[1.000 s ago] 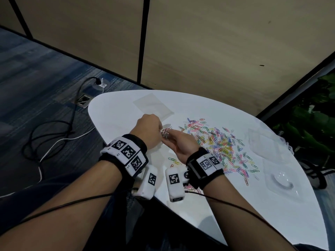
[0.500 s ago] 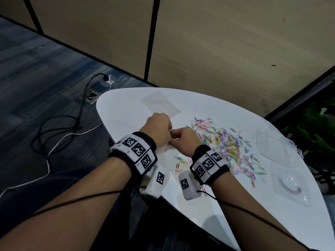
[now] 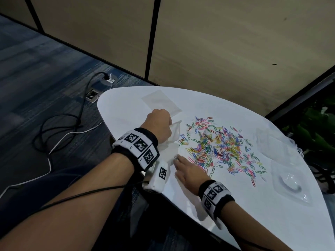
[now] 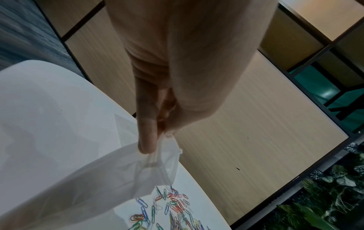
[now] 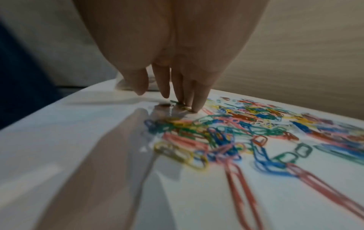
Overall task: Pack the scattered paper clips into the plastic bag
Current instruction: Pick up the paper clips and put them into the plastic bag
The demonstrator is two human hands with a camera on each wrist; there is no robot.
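Coloured paper clips (image 3: 217,147) lie scattered over the middle of the white table (image 3: 123,109), also blurred across the right wrist view as paper clips (image 5: 226,137). My left hand (image 3: 159,124) pinches the rim of a small clear plastic bag (image 3: 175,132) just left of the pile; in the left wrist view the bag (image 4: 157,165) hangs from my thumb and fingers (image 4: 147,137). My right hand (image 3: 184,169) lies flat at the pile's near-left edge, straight fingers (image 5: 189,99) touching loose clips on the table.
A second flat clear bag (image 3: 159,100) lies at the table's far side. Clear plastic packaging (image 3: 290,185) and more clear wrapping (image 3: 272,142) sit at the right. Cables (image 3: 59,127) run over the carpet to the left. Wall panels stand behind, plants to the right.
My right hand has left the bag's mouth and dropped onto the near-left edge of the pile. My left hand still holds the bag in about the same place.
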